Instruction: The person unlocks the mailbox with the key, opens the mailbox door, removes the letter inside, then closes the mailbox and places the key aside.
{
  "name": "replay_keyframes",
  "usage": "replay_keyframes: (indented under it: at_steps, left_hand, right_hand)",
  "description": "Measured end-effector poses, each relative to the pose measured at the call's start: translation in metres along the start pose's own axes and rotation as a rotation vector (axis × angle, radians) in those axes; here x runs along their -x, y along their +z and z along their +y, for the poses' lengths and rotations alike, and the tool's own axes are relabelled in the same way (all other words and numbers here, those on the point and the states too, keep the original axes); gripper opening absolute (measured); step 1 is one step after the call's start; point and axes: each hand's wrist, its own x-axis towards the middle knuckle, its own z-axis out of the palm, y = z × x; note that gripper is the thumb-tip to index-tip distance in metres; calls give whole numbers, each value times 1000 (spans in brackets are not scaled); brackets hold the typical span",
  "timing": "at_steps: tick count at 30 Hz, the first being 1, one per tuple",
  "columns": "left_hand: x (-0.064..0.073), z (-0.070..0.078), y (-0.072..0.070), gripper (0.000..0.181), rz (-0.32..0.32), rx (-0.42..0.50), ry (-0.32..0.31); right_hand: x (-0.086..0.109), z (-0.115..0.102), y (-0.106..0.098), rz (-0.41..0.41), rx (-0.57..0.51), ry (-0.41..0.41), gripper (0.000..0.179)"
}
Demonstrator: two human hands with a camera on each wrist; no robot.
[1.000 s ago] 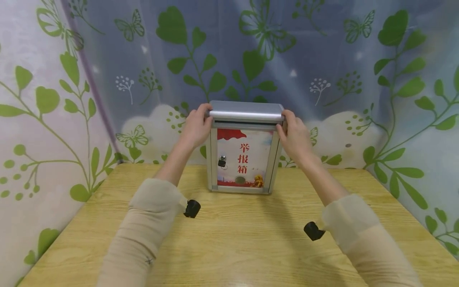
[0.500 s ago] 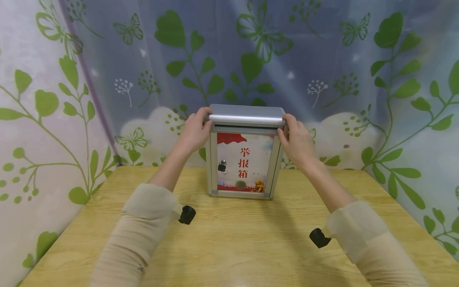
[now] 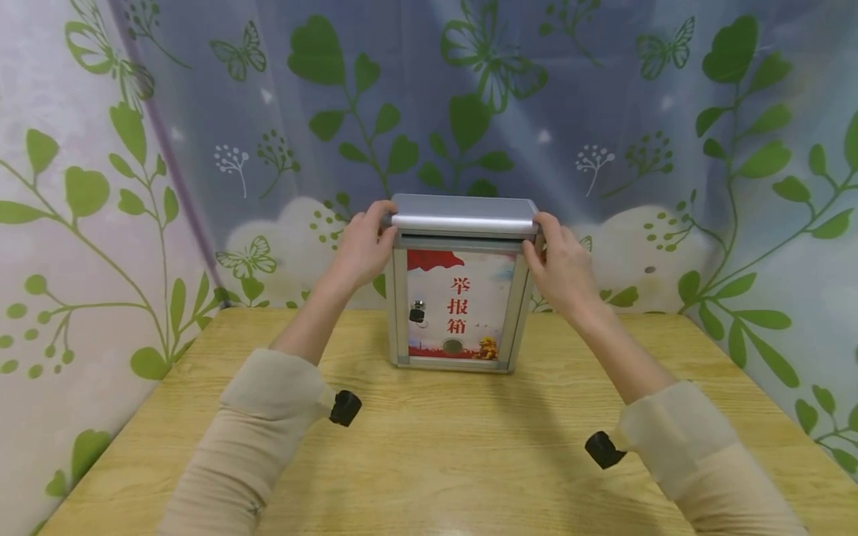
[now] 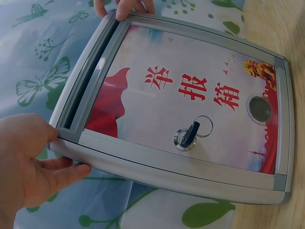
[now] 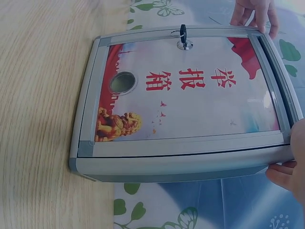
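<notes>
A silver-framed metal letter box [image 3: 462,298] stands upright near the back of the table, with a dark slot under its sloped top. Red Chinese characters and a round window mark its white front. A key [image 4: 191,133] with a black head and a ring sits in the front lock. My left hand [image 3: 365,242] grips the box's upper left corner, thumb at the front edge and fingers along the side. At the upper right corner, my right hand [image 3: 561,260] holds it the same way, its fingers partly hidden behind the side.
The wood-grain table [image 3: 429,454] runs under both forearms. Close behind the box hangs a curtain [image 3: 429,89] printed with leaves and butterflies, and patterned sheets flank both sides. Small black cameras [image 3: 345,408] stick out inward from the sleeves.
The box has come slightly nearer to me and a little to the right, with both hands keeping their hold on its upper corners. The head view has also shifted slightly.
</notes>
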Motion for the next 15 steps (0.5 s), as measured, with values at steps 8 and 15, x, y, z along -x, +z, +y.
replay_keyframes:
  at_steps: [8,15]
  left_hand:
    - [1,2,1,36,-10,-17,-17]
    - [4,2,1,36,9,-11,-19]
  right_hand:
    - [1,0,-3,-3,-6,28,34]
    - [3,-3,-4,-2,-17,26,33]
